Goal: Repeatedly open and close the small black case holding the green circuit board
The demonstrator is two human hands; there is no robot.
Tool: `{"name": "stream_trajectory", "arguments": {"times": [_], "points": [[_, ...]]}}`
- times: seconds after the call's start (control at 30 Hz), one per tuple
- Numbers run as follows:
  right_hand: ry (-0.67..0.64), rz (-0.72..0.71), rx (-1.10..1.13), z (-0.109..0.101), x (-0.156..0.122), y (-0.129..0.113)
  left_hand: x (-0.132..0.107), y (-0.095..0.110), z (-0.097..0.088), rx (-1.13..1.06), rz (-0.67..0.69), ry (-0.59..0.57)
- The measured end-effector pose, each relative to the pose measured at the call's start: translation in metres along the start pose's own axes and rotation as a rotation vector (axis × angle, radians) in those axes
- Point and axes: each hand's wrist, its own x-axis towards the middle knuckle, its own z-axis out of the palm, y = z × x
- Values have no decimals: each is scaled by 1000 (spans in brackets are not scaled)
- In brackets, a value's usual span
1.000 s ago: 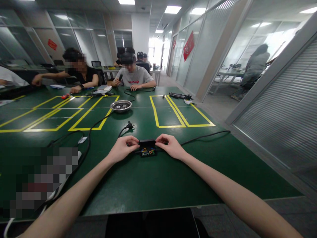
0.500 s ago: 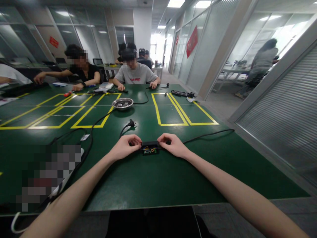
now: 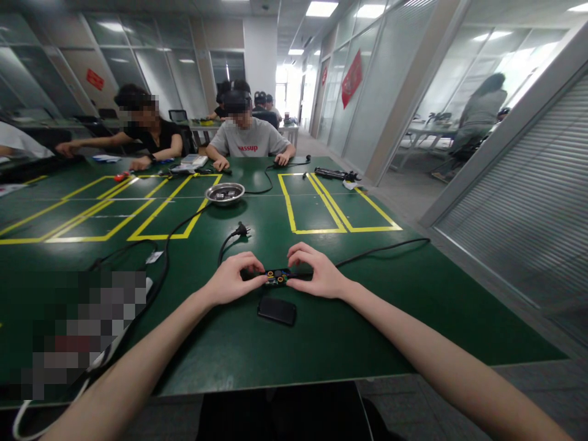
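A small open power adapter (image 3: 277,277) with its circuit board showing sits on the green table (image 3: 321,343). My left hand (image 3: 232,280) pinches its left end and my right hand (image 3: 318,274) pinches its right end, fingers curled on both. The black cover (image 3: 277,310) lies flat on the table just in front of the adapter, apart from both hands. A black cable (image 3: 386,248) runs off to the right from the adapter, and a cord ending in a plug (image 3: 240,231) lies behind my left hand.
A metal bowl (image 3: 225,193) holding small parts stands mid-table among yellow taped rectangles (image 3: 316,211). Black cables (image 3: 160,245) trail at left. Two people sit at the far edge with their hands on the table. A black tool (image 3: 335,175) lies far right.
The black cover has come off the adapter and now lies on the table in front of it. Both hands stay on the adapter's ends, which now shows its board from above.
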Motion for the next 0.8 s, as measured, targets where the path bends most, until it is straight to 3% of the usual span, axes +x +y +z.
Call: {"name": "stream_trajectory", "arguments": {"times": [0.13,0.27,0.43,0.53,0.67,0.8], "points": [[-186,-210,-193,-3,0,-13,-3,1,-2,-14,98,-90],[-268,-274,-326,2,0,-25,-3,-4,5,28,106,-101],[-217,-211,-374,17,-2,-32,-1,-9,7,74,121,-70],[-112,-181,-298,22,-2,-28,-1,-9,2,73,115,-62],[37,-108,-238,16,0,-13,-2,-9,0,72,125,-62],[10,-45,-217,10,1,-1,-2,-10,4,153,126,-16]]}}
